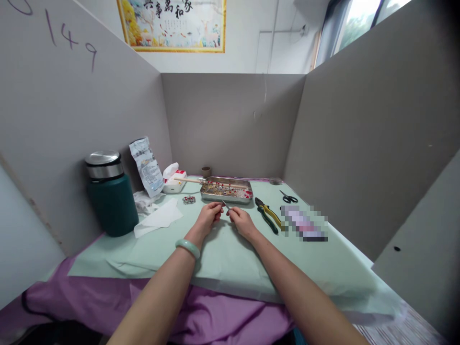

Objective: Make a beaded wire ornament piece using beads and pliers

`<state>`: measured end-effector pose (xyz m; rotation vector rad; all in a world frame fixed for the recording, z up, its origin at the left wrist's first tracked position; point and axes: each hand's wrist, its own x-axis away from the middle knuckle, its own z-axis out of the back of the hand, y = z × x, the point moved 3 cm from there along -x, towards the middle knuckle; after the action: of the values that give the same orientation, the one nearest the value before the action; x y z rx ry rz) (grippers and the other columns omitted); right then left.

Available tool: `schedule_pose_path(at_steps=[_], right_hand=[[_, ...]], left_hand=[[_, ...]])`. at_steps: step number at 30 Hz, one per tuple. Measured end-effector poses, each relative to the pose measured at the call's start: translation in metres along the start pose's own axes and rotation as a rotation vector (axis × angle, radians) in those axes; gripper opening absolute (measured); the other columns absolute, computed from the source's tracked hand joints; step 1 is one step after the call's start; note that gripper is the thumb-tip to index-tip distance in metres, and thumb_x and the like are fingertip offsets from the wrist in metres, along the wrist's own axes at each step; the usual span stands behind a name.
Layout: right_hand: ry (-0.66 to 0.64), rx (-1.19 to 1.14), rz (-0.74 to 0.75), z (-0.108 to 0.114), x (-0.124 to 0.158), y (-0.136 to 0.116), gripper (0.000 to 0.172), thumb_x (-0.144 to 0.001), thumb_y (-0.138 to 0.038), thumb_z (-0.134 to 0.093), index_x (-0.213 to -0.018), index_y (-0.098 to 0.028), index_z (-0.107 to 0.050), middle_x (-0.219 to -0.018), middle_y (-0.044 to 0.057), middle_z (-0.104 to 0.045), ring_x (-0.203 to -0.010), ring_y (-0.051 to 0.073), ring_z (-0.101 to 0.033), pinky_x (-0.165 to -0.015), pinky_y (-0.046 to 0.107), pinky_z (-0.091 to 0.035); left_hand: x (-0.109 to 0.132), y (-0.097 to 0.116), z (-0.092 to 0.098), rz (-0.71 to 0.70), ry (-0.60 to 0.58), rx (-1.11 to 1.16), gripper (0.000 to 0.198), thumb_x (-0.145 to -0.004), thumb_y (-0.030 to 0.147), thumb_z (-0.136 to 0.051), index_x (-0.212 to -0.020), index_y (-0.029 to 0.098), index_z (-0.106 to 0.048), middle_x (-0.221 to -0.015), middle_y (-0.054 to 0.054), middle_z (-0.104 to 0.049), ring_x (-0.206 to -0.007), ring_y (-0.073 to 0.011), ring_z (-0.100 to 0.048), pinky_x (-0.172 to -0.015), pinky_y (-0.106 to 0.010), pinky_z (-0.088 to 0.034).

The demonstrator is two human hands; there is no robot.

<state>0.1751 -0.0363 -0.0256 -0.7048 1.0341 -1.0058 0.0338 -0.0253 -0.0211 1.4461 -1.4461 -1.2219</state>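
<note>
– Tray [237,200] as reference. What's gripped?
– Right hand [242,222] clamped on a slim metal piece [226,205], just off the tray's near side. Left hand [209,214] beside it, fingertips pinched; can't tell what's in them, too small.
– Around it?
– Pliers [266,218] right of tray, nearer side. Scissors [287,196] farther right of tray. Red-and-silver heap [189,200] just left of tray.

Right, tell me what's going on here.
Someone is working with both hands close together over the table. The right hand pinches a slim grey item, angled towards the left hand; whatever that one holds is too small to tell. A metal tray of beads sits just beyond, with pliers and scissors lying to the right.
</note>
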Motion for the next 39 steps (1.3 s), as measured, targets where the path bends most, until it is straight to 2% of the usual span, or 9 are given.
schedule_pose_path(at_steps=[9,18,29,39], right_hand=[[0.003,0.033,-0.005,0.0007,0.001,-0.0026,0.024,-0.079,-0.034,-0.042,-0.071,-0.019,-0.058,-0.061,-0.003,-0.05,-0.062,0.014,-0.046,-0.061,0.025,-0.032],[-0.007,0.073,0.005,0.001,0.0013,-0.0047,0.025,-0.079,-0.035,-0.041,-0.071,-0.019,-0.058,-0.062,-0.002,-0.05,-0.064,0.015,-0.046,-0.062,0.025,-0.032],[-0.002,0.077,0.007,0.0007,0.0005,-0.0013,0.026,-0.08,-0.035,-0.041,-0.073,-0.019,-0.06,-0.061,-0.002,-0.051,-0.063,0.015,-0.047,-0.063,0.025,-0.033],[-0.016,0.056,0.028,0.0009,0.0019,-0.004,0.024,-0.08,-0.033,-0.042,-0.071,-0.019,-0.06,-0.06,-0.003,-0.05,-0.063,0.015,-0.046,-0.061,0.025,-0.033]], left_hand=[[0.0013,0.0027,-0.001,-0.004,0.045,0.02,0.024,-0.058,0.02,-0.065,-0.08,0.014,-0.058,-0.058,0.003,-0.053,-0.043,-0.0045,-0.037,-0.04,-0.019,-0.021],[0.0004,0.002,0.0001,-0.012,0.088,0.003,0.022,-0.059,0.024,-0.068,-0.074,0.014,-0.055,-0.057,0.003,-0.052,-0.042,-0.0042,-0.037,-0.041,-0.019,-0.021],[0.0008,0.0028,-0.002,0.01,0.026,0.033,0.02,-0.059,0.019,-0.063,-0.077,0.015,-0.056,-0.056,0.004,-0.05,-0.041,-0.0037,-0.033,-0.039,-0.019,-0.017],[-0.0014,-0.0017,0.0008,0.042,-0.012,0.035,0.025,-0.062,0.031,-0.071,-0.073,0.013,-0.058,-0.057,0.003,-0.048,-0.041,-0.0026,-0.03,-0.039,-0.019,-0.011]])
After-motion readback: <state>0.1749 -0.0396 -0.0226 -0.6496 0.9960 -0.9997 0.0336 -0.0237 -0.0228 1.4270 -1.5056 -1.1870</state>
